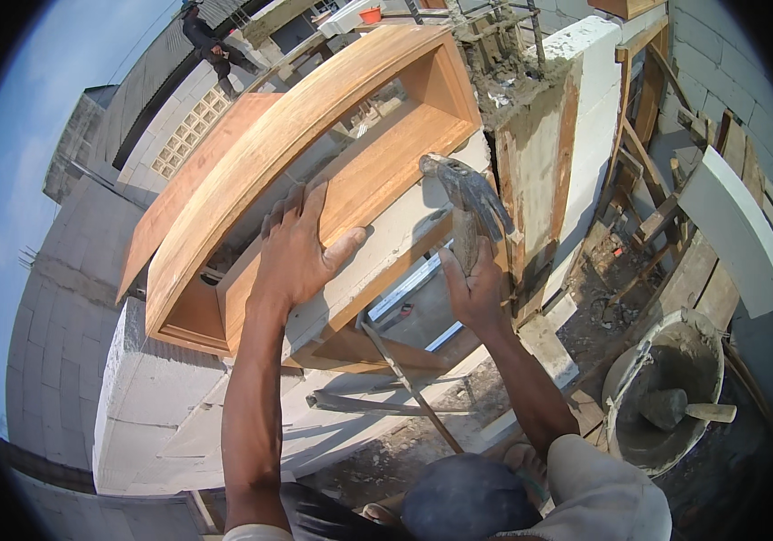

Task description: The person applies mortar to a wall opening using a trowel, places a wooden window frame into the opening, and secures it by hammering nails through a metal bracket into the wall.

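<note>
My right hand (478, 293) is wrapped round a dark metal claw hammer (469, 191); my left hand (294, 254), nearer, spreads open on the arched brown wooden frame (388, 173), left of the hammer, running near-left to far-right.

The frame (244, 165) sits on the wall (163, 383) — right, a bucket (640, 368) holding a trowel (665, 409).

Grey block walls (53, 338) stand under blue sky (17, 180).
</note>
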`<state>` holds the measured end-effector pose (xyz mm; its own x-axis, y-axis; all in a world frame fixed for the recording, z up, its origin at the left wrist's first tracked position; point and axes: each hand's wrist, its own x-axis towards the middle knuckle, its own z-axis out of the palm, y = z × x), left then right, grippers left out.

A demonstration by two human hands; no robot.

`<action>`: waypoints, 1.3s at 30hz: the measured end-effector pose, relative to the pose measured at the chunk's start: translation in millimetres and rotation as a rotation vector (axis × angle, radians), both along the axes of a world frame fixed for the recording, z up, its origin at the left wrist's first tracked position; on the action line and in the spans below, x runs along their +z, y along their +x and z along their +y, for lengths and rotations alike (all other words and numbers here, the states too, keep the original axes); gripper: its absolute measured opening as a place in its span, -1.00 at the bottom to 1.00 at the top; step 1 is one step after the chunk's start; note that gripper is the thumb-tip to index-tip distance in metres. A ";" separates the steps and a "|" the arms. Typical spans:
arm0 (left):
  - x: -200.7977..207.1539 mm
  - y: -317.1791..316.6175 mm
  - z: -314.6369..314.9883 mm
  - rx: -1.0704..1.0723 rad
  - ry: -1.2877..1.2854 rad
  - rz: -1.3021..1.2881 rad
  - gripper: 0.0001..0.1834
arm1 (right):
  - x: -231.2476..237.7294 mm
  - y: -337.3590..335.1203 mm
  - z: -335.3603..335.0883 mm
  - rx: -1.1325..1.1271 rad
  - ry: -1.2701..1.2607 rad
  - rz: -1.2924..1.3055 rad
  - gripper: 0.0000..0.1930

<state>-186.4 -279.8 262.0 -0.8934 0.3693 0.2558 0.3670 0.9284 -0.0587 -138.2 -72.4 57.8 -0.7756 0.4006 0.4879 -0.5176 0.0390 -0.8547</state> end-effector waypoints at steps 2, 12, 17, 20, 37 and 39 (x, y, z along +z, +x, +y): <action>-0.4 -0.8 -1.1 -0.009 0.008 -0.001 -0.01 | 1.0 1.1 -0.9 -0.025 0.028 0.025 -0.73; -4.0 -1.2 -4.5 -0.001 0.020 -0.011 0.01 | 56.8 39.1 24.7 0.036 0.165 -0.060 -0.60; -5.4 -0.8 -2.5 0.000 0.051 -0.031 0.05 | 117.8 45.3 48.1 -0.238 0.562 0.118 -0.51; -4.8 -1.8 -10.2 0.022 0.040 -0.031 0.08 | 156.7 41.0 53.1 -0.233 0.948 -0.246 -0.47; -5.5 1.4 -13.1 0.001 0.153 -0.006 0.05 | 207.7 26.6 66.1 -0.275 1.608 -0.213 -0.47; -5.8 2.3 -14.2 0.008 0.151 -0.035 0.06 | 224.0 26.6 64.1 -0.218 1.592 -0.322 -0.47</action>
